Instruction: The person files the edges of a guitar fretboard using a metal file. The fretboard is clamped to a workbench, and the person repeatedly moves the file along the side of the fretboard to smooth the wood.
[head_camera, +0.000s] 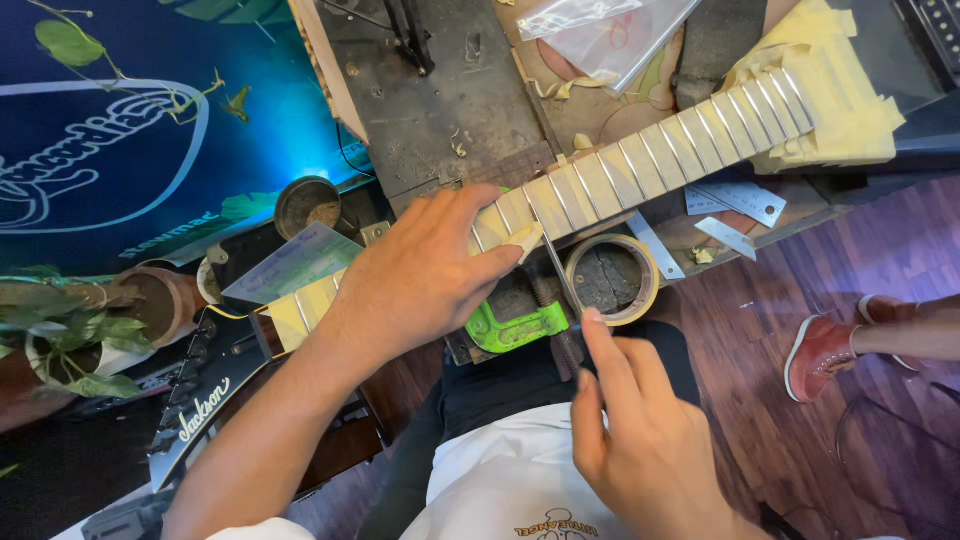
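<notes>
A guitar neck (660, 150) lies across the workbench, its fretboard covered in pale masking tape with the metal frets showing between the strips. My left hand (420, 275) rests on the neck's near end and presses it down. My right hand (625, 420) pinches a thin metal file (558, 265), whose tip reaches up to the neck's edge beside my left thumb. A green clamp (510, 325) sits just below my left hand. A roll of masking tape (612, 278) lies next to the file.
A small metal ruler (738, 198) and a clear plastic bag (600, 25) lie on the bench. Potted plants (70, 340) and a black guitar headstock (205, 385) are at the left. Another person's red shoe (820, 355) rests on the wooden floor at the right.
</notes>
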